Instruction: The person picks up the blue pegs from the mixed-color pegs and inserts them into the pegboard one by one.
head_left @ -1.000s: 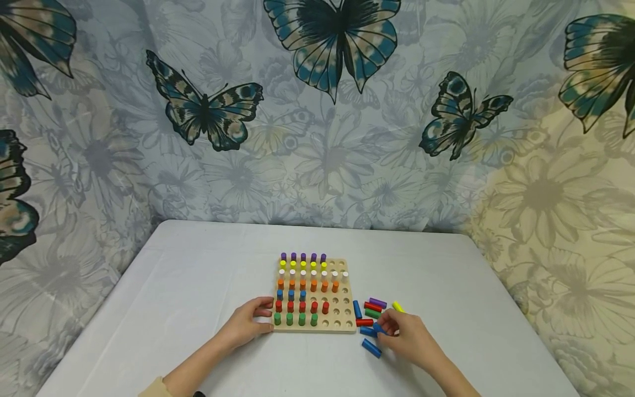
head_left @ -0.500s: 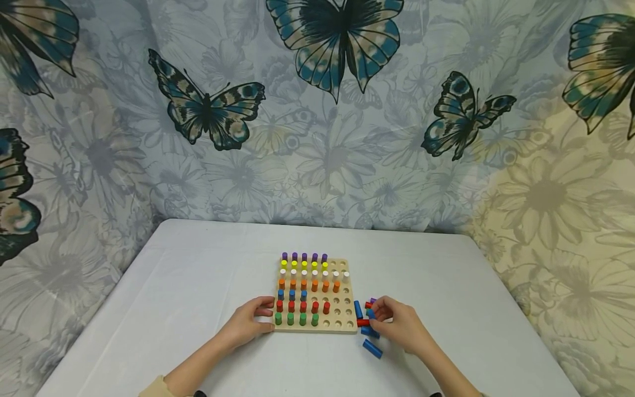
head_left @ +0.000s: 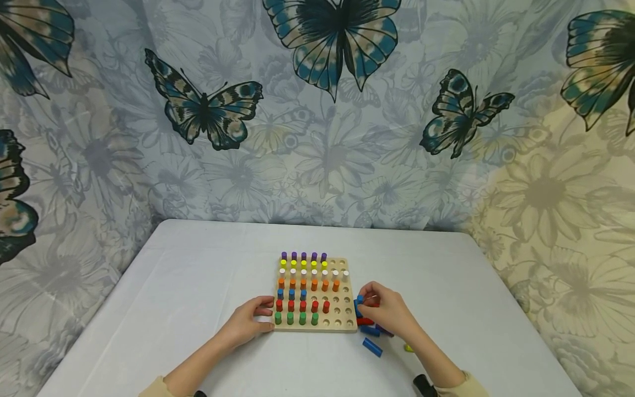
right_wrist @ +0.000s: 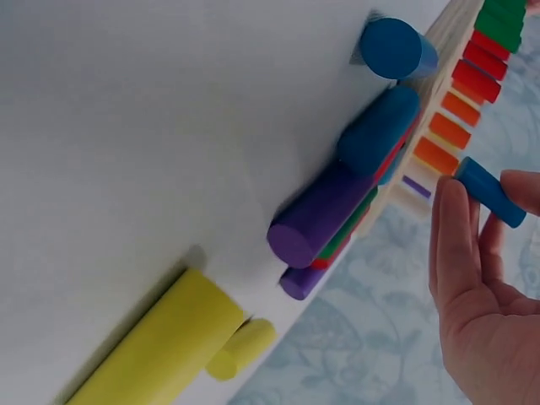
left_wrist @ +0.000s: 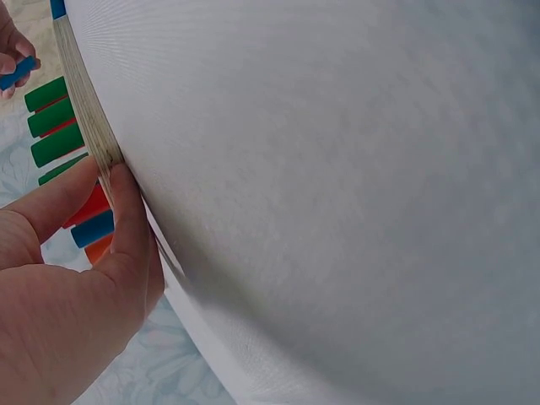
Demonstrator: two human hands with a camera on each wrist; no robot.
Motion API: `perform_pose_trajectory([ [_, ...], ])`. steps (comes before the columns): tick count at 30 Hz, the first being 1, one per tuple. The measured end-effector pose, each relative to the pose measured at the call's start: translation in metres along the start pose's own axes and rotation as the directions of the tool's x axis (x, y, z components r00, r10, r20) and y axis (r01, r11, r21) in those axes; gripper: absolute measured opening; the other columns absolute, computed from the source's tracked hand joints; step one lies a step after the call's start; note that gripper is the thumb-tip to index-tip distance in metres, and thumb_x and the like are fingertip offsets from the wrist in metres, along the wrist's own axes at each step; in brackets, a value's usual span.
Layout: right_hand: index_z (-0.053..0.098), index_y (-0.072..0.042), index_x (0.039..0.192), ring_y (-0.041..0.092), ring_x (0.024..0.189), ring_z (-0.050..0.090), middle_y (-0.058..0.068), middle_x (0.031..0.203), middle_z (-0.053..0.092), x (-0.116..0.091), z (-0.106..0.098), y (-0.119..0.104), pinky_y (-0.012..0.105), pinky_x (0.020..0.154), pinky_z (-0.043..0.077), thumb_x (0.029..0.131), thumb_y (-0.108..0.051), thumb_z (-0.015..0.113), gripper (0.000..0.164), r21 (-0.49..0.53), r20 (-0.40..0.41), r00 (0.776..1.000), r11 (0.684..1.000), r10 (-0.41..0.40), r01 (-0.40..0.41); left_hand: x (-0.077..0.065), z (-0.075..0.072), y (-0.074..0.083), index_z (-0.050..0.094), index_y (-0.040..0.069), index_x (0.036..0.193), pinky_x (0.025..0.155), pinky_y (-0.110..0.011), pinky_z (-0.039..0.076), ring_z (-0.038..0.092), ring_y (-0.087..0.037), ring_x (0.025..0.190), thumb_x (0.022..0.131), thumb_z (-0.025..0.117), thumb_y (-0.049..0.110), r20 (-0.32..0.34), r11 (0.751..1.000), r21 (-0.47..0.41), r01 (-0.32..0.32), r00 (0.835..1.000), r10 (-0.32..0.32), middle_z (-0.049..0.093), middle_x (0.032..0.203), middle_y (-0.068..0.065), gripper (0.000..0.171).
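A wooden pegboard (head_left: 317, 330) with rows of coloured pegs stands on the white table. My left hand (head_left: 248, 320) holds its left edge near the front corner; in the left wrist view thumb and finger pinch the wooden rim. Just off the board's right side, my right hand (head_left: 389, 309) pinches a blue peg (right_wrist: 488, 192), raised and tilted between thumb and fingers. Below that hand lie loose pegs: a red peg (head_left: 365, 321), a blue peg (head_left: 372, 347), a purple peg (right_wrist: 316, 215) and others partly hidden by the hand.
Two yellow pegs, one large in the right wrist view (right_wrist: 160, 346), lie farther right. Bare holes (head_left: 337, 309) show at the board's right end. Behind the white table (head_left: 223, 259) hangs a butterfly-patterned cloth (head_left: 337, 165).
My right hand has carried the blue peg left and away from me, close to the board's right edge. A purple and a yellow peg have come into sight. My left hand stays put.
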State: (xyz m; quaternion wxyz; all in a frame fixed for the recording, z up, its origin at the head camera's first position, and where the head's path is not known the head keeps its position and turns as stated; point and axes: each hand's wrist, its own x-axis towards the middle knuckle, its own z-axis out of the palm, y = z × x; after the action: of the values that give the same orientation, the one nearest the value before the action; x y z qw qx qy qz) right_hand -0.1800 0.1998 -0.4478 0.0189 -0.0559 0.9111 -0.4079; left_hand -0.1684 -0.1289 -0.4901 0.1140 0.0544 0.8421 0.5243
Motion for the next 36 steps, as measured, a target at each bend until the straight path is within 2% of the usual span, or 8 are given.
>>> perform_pose_trajectory([
  [6, 0.061, -0.012, 0.094, 0.013, 0.079, 0.061, -0.002, 0.087, 0.062, 0.009, 0.006, -0.005, 0.025, 0.06, 0.052, 0.079, -0.006, 0.074, 0.021, 0.053, 0.008, 1.0, 0.998, -0.023, 0.023, 0.0, 0.0, 0.0, 0.053, -0.003, 0.133, 0.092, -0.044, 0.049, 0.061, -0.026, 0.107, 0.077, 0.078, 0.001, -0.001, 1.0, -0.004, -0.001, 1.0, 0.001, 0.061, 0.123, -0.011, 0.061],
  [12, 0.061, -0.013, 0.094, 0.013, 0.083, 0.063, -0.004, 0.086, 0.065, 0.018, 0.011, -0.01, 0.026, 0.069, 0.054, 0.08, -0.01, 0.077, 0.022, 0.075, 0.017, 0.999, 0.996, -0.039, 0.038, 0.0, -0.001, 0.002, 0.053, -0.003, 0.133, 0.092, -0.043, 0.049, 0.061, -0.025, 0.107, 0.077, 0.078, 0.001, -0.002, 1.0, -0.003, 0.007, 1.0, -0.007, 0.061, 0.124, -0.01, 0.061],
  [17, 0.061, -0.011, 0.095, 0.015, 0.085, 0.063, -0.003, 0.088, 0.065, 0.023, 0.016, -0.013, 0.028, 0.075, 0.054, 0.081, -0.009, 0.077, 0.021, 0.089, 0.046, 0.995, 0.993, -0.083, 0.079, 0.0, -0.001, 0.003, 0.053, -0.003, 0.133, 0.09, -0.041, 0.05, 0.06, -0.025, 0.107, 0.077, 0.078, 0.001, -0.002, 1.0, 0.001, 0.017, 1.0, -0.017, 0.061, 0.123, -0.01, 0.061],
  [25, 0.062, -0.008, 0.097, 0.014, 0.083, 0.063, -0.002, 0.089, 0.065, 0.033, 0.028, -0.02, 0.028, 0.073, 0.053, 0.081, -0.009, 0.078, 0.023, 0.088, 0.066, 0.986, 0.985, -0.154, 0.148, -0.001, 0.0, 0.005, 0.054, -0.002, 0.133, 0.09, -0.041, 0.05, 0.06, -0.023, 0.106, 0.077, 0.078, 0.001, -0.01, 0.999, 0.001, 0.042, 0.999, -0.042, 0.061, 0.122, -0.008, 0.061],
  [36, 0.061, -0.008, 0.097, 0.015, 0.084, 0.063, 0.0, 0.091, 0.065, 0.043, 0.042, -0.032, 0.028, 0.074, 0.055, 0.082, -0.006, 0.076, 0.021, 0.102, 0.121, 0.978, 0.982, -0.17, 0.158, -0.003, -0.001, 0.006, 0.053, -0.002, 0.133, 0.09, -0.042, 0.05, 0.06, -0.024, 0.107, 0.077, 0.079, 0.002, -0.009, 1.0, -0.01, 0.027, 1.0, -0.027, 0.061, 0.123, -0.009, 0.061],
])
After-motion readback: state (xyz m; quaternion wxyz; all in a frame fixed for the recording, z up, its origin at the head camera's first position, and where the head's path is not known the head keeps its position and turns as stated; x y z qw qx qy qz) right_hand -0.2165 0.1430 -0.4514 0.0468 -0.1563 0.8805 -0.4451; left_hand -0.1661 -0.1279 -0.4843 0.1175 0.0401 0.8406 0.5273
